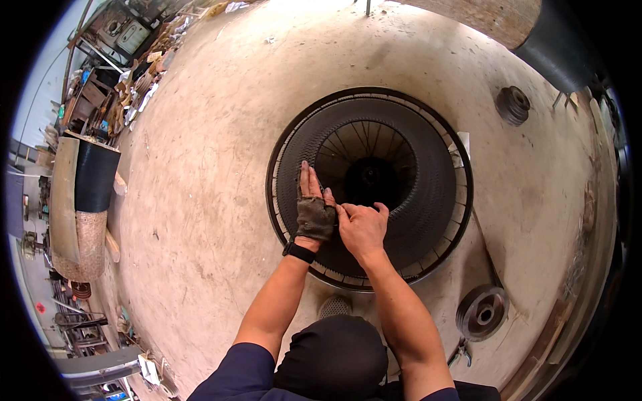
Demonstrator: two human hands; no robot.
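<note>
A large round spoked frame with a thin dark outer rim (469, 187) lies on the floor before me. On it sits a broad black ring (431, 207) with a finely ridged surface, and thin spokes run to a dark hub (370, 175) in the middle. My left hand (314, 210), in a dark fingerless glove, lies on the ring's near left part with its fingers stretched out. Just to its right, my right hand (363, 230) is bare, its fingers curled at the ring's inner edge. Whatever those fingers pinch is too small to make out.
On the right, a grooved pulley (483, 313) has a belt (487, 247) running from it, with pliers (461, 352) close by. Another grooved wheel (513, 105) is farther off. Black-wrapped rolls (97, 175) stand left, near piled scrap (137, 87). Long planks (558, 327) line the right.
</note>
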